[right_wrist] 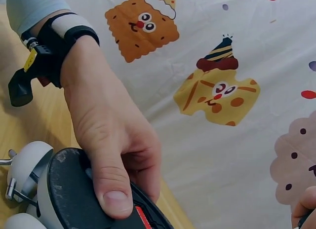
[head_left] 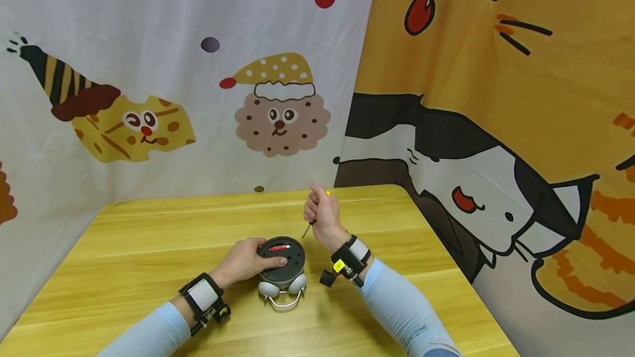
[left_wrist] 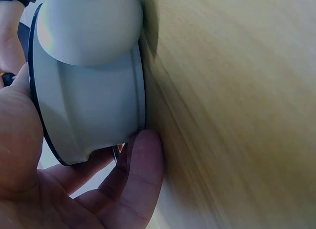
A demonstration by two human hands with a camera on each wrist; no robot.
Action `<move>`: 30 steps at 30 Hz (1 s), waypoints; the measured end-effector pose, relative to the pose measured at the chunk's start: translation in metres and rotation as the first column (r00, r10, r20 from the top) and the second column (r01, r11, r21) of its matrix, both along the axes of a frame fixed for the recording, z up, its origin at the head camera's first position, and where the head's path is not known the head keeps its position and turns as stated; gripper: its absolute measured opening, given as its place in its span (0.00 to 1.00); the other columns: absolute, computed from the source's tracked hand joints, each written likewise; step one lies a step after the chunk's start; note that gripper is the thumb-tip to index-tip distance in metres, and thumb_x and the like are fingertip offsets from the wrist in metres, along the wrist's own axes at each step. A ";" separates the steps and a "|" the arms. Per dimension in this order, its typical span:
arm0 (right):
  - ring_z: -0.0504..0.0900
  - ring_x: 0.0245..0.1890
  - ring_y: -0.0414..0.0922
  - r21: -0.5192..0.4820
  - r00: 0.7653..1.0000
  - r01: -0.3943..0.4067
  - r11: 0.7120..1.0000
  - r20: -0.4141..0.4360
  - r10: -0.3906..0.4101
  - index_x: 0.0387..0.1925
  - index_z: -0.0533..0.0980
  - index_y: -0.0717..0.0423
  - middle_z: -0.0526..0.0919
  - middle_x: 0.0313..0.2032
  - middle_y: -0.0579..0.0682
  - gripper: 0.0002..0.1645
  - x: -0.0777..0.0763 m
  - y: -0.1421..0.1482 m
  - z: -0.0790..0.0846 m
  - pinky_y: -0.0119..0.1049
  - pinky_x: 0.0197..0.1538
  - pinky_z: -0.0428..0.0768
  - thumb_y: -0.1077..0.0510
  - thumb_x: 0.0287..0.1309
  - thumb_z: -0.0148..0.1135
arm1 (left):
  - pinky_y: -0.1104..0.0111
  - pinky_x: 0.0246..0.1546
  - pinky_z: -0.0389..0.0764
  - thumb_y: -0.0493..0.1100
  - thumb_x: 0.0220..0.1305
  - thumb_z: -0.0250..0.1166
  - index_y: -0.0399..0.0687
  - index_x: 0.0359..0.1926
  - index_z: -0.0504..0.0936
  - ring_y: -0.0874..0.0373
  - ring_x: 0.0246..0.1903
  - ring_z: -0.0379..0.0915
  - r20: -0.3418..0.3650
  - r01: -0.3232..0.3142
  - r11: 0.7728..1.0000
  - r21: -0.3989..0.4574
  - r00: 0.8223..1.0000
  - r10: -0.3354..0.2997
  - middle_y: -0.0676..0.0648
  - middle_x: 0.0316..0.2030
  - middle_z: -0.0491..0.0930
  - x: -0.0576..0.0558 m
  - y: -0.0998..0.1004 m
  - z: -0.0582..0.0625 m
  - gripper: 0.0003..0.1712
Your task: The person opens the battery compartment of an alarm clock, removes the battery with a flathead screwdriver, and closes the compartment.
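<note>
A white twin-bell alarm clock (head_left: 291, 270) lies face down on the wooden table, its black back up and its bells (head_left: 269, 289) and handle toward me. A red battery (head_left: 279, 247) shows in a slot in the back. My left hand (head_left: 243, 263) grips the clock from the left, thumb across the back; in the left wrist view its fingers (left_wrist: 146, 162) curl under the clock's side. Just right of the clock, my right hand (head_left: 323, 216) holds a small screwdriver (head_left: 308, 229) with a yellow and black handle in curled fingers, its thin shaft slanting down toward the clock's edge.
The yellow wood-grain table (head_left: 163, 236) extends to a cloth backdrop (head_left: 168, 26) printed with cartoon figures at the back and right. Each wrist wears a black strap with a small camera mount, the right one (head_left: 349, 258) close beside the clock.
</note>
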State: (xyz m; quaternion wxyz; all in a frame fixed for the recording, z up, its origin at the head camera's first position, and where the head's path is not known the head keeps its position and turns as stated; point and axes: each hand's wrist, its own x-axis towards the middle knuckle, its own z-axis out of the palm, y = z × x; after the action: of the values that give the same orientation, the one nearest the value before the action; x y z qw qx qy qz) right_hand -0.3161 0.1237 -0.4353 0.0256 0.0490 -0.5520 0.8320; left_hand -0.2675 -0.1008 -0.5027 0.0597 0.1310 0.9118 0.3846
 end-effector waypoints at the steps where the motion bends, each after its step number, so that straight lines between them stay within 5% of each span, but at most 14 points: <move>1: 0.61 0.13 0.36 -0.007 1.000 -0.009 1.000 -0.008 0.009 0.13 0.56 0.40 0.58 0.12 0.37 0.38 0.000 0.000 -0.001 0.31 0.24 0.60 0.46 0.82 0.59 | 0.67 0.30 0.71 0.66 0.59 0.85 0.48 0.43 0.89 0.58 0.29 0.75 -0.003 0.002 1.000 0.001 1.000 -0.002 0.52 0.29 0.83 0.000 0.000 0.000 0.29; 11: 0.59 0.09 0.34 -0.065 0.983 -0.168 0.984 -0.085 0.163 0.11 0.55 0.40 0.59 0.09 0.34 0.37 0.003 -0.002 -0.010 0.30 0.18 0.57 0.49 0.82 0.54 | 0.67 0.29 0.70 0.66 0.59 0.85 0.47 0.43 0.88 0.58 0.29 0.75 0.007 -0.011 1.000 -0.007 1.000 0.011 0.51 0.29 0.83 -0.001 0.000 0.000 0.30; 19: 0.60 0.09 0.33 -0.025 0.974 -0.216 0.976 -0.079 0.213 0.10 0.55 0.39 0.59 0.09 0.33 0.36 0.002 -0.008 -0.017 0.29 0.18 0.58 0.58 0.79 0.49 | 0.66 0.30 0.71 0.65 0.59 0.86 0.46 0.46 0.89 0.58 0.30 0.75 0.006 -0.013 1.000 -0.010 1.000 0.013 0.51 0.31 0.84 -0.001 0.001 0.002 0.31; 30: 0.59 0.11 0.35 0.059 0.942 -0.273 0.960 -0.187 0.279 0.13 0.51 0.49 0.60 0.11 0.32 0.32 -0.004 -0.006 -0.029 0.30 0.19 0.59 0.59 0.76 0.48 | 0.67 0.29 0.71 0.65 0.59 0.85 0.46 0.45 0.89 0.58 0.29 0.75 0.012 -0.009 1.000 -0.010 1.000 0.010 0.51 0.30 0.84 0.001 0.002 0.004 0.30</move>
State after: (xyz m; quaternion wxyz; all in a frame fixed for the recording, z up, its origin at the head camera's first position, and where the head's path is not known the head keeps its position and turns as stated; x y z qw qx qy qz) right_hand -0.3197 0.1172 -0.4645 -0.0385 0.2070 -0.5477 0.8098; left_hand -0.2663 -0.0991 -0.4985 0.0641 0.1240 0.9140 0.3810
